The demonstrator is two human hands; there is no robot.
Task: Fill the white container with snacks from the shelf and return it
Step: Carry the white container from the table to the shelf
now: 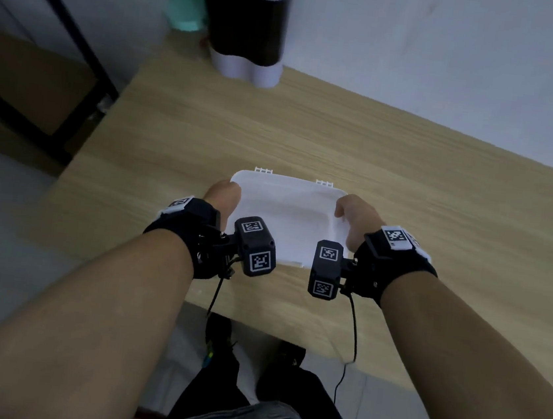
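Observation:
The white container (288,210), a flat rectangular plastic box with two hinge clips on its far edge, sits over the near part of the wooden table (311,137). My left hand (223,194) grips its left side. My right hand (355,215) grips its right side, thumb on the rim. Both wrists wear black bands with tag markers. The fingers under the box are hidden, and I cannot tell whether the box rests on the table or is lifted. Its inside looks plain white.
A black-and-white canister (248,23) stands at the table's far left corner against the wall, a mint-green object (183,12) behind it. A black metal frame (62,47) stands to the left of the table. My legs and shoes are below the near table edge.

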